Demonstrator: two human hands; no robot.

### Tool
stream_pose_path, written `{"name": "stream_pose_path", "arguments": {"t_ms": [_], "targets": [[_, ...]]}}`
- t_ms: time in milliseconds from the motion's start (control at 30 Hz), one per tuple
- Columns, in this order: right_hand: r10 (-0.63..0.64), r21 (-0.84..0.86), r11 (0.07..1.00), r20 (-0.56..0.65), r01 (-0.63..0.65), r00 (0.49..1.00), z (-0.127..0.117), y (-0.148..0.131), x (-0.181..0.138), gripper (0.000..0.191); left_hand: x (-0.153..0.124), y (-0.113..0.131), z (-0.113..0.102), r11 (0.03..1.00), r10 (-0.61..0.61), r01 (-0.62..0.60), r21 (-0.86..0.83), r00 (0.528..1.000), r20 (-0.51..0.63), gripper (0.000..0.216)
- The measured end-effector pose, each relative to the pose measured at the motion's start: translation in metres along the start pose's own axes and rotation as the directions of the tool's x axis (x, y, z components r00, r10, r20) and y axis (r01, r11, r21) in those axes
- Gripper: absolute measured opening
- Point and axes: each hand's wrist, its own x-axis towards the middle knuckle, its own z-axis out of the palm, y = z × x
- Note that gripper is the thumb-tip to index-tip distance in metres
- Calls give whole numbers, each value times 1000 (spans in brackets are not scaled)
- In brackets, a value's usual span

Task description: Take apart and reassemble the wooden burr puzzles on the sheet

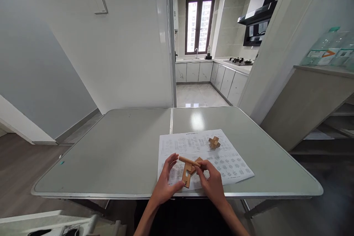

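Observation:
Both hands are over a printed sheet (235,166) near the table's front edge. My right hand (212,180) pinches light wooden puzzle pieces between thumb and fingers, among them a bar (188,160) lying slantwise on top. Below the bar is a flat notched wooden piece (187,177) with a dark mark at its lower end. My left hand (163,184) has its thumb against that lower end, its fingers curved up by the bar's left tip. Another wooden piece (198,160) shows partly behind the right fingers. An assembled wooden burr puzzle (214,142) sits on the sheet's far right part.
The grey-green table (110,155) has a metal rim and a seam across it. A small teal bit (62,162) lies near its left edge. A wall (124,44) stands behind. On the right, large water bottles (326,48) stand on a cabinet.

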Motion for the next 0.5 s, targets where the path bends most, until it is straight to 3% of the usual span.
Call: {"name": "stream_pose_path", "arguments": {"t_ms": [67,133,233,367,500], "targets": [[-21,-16,1000,-34,21,999,0,-1,-1,16,2,-3,3,999,-41,43,13,991,-127,53],[-51,-32,998,-42,50,998,1,-1,-2,15,3,-3,6,990,-138,136,-25,977,-160,38],[-97,-41,995,-19,96,995,2,-3,-3,12,4,3,8,970,-241,239,-47,970,-36,45],[-149,-28,988,37,150,988,4,-4,-3,12,3,18,9,969,-225,217,115,972,69,43],[-134,-25,990,132,139,982,7,0,-5,14,2,25,10,964,-242,225,142,962,124,42]]}}
